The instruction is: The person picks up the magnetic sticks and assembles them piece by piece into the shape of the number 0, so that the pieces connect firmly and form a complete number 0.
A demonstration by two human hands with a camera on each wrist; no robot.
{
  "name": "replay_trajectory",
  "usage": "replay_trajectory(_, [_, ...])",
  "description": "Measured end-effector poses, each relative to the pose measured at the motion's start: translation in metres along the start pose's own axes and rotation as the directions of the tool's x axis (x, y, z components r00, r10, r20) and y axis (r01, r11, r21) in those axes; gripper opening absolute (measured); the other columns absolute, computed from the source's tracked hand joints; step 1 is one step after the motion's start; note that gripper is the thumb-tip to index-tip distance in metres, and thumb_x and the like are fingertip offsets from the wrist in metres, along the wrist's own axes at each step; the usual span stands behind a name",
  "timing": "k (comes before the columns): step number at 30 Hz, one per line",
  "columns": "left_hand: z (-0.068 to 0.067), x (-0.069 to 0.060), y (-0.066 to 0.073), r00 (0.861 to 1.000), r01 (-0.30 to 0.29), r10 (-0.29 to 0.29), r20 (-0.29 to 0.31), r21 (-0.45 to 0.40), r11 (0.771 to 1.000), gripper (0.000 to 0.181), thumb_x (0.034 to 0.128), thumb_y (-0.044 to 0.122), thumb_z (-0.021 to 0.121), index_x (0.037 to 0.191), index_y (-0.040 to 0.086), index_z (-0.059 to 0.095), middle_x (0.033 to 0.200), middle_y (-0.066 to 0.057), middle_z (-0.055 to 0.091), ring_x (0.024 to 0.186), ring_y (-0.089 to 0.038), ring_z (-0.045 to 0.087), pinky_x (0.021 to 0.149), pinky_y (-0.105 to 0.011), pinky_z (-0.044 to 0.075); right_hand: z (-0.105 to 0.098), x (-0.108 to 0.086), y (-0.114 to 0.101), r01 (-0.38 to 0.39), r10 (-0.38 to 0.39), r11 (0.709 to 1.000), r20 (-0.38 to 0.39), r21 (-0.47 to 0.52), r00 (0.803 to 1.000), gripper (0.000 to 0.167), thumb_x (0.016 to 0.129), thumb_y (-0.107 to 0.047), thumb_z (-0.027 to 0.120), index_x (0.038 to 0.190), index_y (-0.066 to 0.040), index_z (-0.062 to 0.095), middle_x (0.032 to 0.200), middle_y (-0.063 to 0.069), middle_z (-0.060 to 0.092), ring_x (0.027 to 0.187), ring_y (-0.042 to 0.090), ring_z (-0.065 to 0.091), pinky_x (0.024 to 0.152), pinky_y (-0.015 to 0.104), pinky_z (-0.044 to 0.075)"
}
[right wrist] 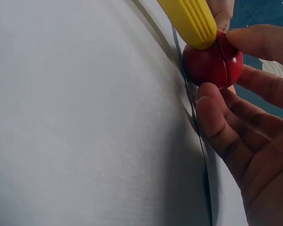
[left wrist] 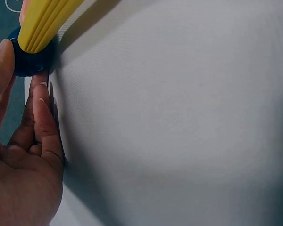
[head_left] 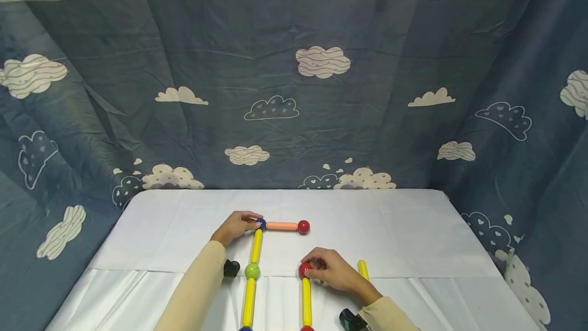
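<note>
My left hand (head_left: 233, 228) holds a blue ball (left wrist: 29, 65) between thumb and fingers. An orange rod (head_left: 282, 226) runs right from that ball to a red ball (head_left: 303, 227). Toward me, a yellow rod (head_left: 256, 246) links the blue ball with a green ball (head_left: 252, 270), and another yellow rod (head_left: 248, 302) continues to a blue ball at the bottom edge. My right hand (head_left: 334, 269) grips a second red ball (right wrist: 208, 67) at the far end of a yellow rod (head_left: 307, 301). The near end of this rod meets another red ball, mostly cut off by the frame.
A loose yellow rod (head_left: 363, 269) lies beyond my right forearm, partly hidden by it. Everything rests on a white-covered table (head_left: 390, 229) with a fold line across it. Behind hangs a dark cloth (head_left: 220, 65) with a cloud print. Black wrist devices show beside both sleeves.
</note>
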State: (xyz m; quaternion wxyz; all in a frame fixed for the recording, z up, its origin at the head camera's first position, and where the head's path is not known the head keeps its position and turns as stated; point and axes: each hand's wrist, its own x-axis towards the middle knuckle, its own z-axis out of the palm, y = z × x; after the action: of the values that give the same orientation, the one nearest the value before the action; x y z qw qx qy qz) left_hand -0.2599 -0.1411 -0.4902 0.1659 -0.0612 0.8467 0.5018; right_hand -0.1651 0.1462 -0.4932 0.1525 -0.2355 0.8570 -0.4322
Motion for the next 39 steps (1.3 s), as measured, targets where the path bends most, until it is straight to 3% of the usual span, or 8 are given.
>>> replay_trajectory(3, [-0.001, 0.0, 0.0, 1.0, -0.012, 0.012, -0.002, 0.001, 1.0, 0.028, 0.0881, 0.014, 0.071, 0.115, 0.011, 0.071, 0.105, -0.006, 0.066, 0.09, -0.019, 0.055, 0.081, -0.033, 0.044, -0.004, -0.001, 0.003, 0.028, -0.029, 0.999, -0.055, -0.023, 0.998, 0.031, 0.086, -0.021, 0.072, 0.113, -0.005, 0.067, 0.094, 0.0, 0.061, 0.072, 0.008, 0.05, 0.06, 0.021, 0.044])
replay_trajectory(6, [-0.001, 0.0, -0.001, 1.0, -0.018, 0.018, 0.003, -0.003, 1.0, 0.028, 0.0879, 0.015, 0.071, 0.115, 0.011, 0.071, 0.103, -0.006, 0.066, 0.09, -0.019, 0.055, 0.081, -0.033, 0.045, -0.016, -0.009, 0.005, -0.027, 0.01, 0.996, -0.2, -0.081, 0.98, 0.031, 0.085, -0.021, 0.074, 0.11, -0.006, 0.067, 0.095, 0.003, 0.06, 0.071, 0.01, 0.049, 0.06, 0.022, 0.043])
replay_trajectory(10, [-0.001, 0.001, -0.001, 1.0, -0.022, 0.022, 0.009, -0.011, 1.0, 0.028, 0.0877, 0.016, 0.071, 0.115, 0.011, 0.071, 0.102, -0.006, 0.066, 0.09, -0.019, 0.055, 0.081, -0.032, 0.044, -0.039, -0.032, 0.01, -0.307, 0.213, 0.938, -0.43, -0.162, 0.877, 0.032, 0.081, -0.025, 0.078, 0.103, -0.005, 0.064, 0.084, 0.003, 0.055, 0.068, 0.015, 0.045, 0.059, 0.028, 0.038])
replay_trajectory(13, [-0.001, 0.002, -0.001, 1.0, -0.018, 0.018, 0.004, -0.009, 1.0, 0.028, 0.0874, 0.016, 0.072, 0.115, 0.012, 0.071, 0.102, -0.006, 0.066, 0.09, -0.019, 0.055, 0.081, -0.033, 0.044, -0.048, -0.053, 0.017, -0.475, 0.357, 0.862, -0.453, -0.176, 0.817, 0.047, 0.076, -0.035, 0.081, 0.102, -0.002, 0.059, 0.075, 0.003, 0.051, 0.063, 0.017, 0.044, 0.055, 0.03, 0.036])
replay_trajectory(15, [-0.002, 0.003, -0.001, 1.0, -0.013, 0.013, -0.005, -0.003, 1.0, 0.027, 0.087, 0.017, 0.072, 0.114, 0.013, 0.071, 0.102, -0.005, 0.066, 0.09, -0.019, 0.055, 0.082, -0.033, 0.045, -0.048, -0.063, 0.021, -0.503, 0.398, 0.846, -0.417, -0.179, 0.817, 0.053, 0.073, -0.036, 0.083, 0.103, -0.001, 0.057, 0.072, 0.002, 0.049, 0.059, 0.016, 0.044, 0.053, 0.029, 0.036])
replay_trajectory(22, [-0.001, 0.005, -0.003, 1.0, -0.005, 0.005, -0.005, -0.002, 1.0, 0.027, 0.0869, 0.016, 0.072, 0.114, 0.014, 0.072, 0.103, -0.006, 0.066, 0.091, -0.02, 0.055, 0.083, -0.035, 0.045, -0.04, -0.06, 0.025, -0.473, 0.41, 0.877, -0.383, -0.083, 0.828, 0.043, 0.075, -0.014, 0.079, 0.107, 0.006, 0.061, 0.072, 0.003, 0.053, 0.056, 0.015, 0.05, 0.051, 0.028, 0.044])
replay_trajectory(31, [0.0, 0.002, -0.002, 1.0, -0.006, 0.006, -0.011, -0.014, 1.0, 0.027, 0.0875, 0.015, 0.071, 0.115, 0.012, 0.071, 0.101, -0.006, 0.065, 0.09, -0.02, 0.054, 0.081, -0.034, 0.044, -0.025, 0.003, 0.008, -0.357, 0.45, 0.881, -0.317, 0.311, 0.835, 0.038, 0.082, -0.009, 0.075, 0.113, 0.008, 0.061, 0.077, 0.005, 0.066, 0.061, 0.016, 0.058, 0.059, 0.033, 0.055])
replay_trajectory(39, [-0.001, 0.006, -0.004, 1.0, -0.024, 0.024, -0.006, 0.002, 1.0, 0.028, 0.0869, 0.016, 0.072, 0.114, 0.013, 0.071, 0.102, -0.006, 0.066, 0.089, -0.02, 0.054, 0.08, -0.033, 0.044, -0.01, 0.048, 0.003, -0.341, 0.433, 0.864, -0.2, 0.37, 0.879, 0.032, 0.084, -0.013, 0.075, 0.106, 0.006, 0.065, 0.078, 0.006, 0.067, 0.063, 0.014, 0.061, 0.063, 0.03, 0.056])
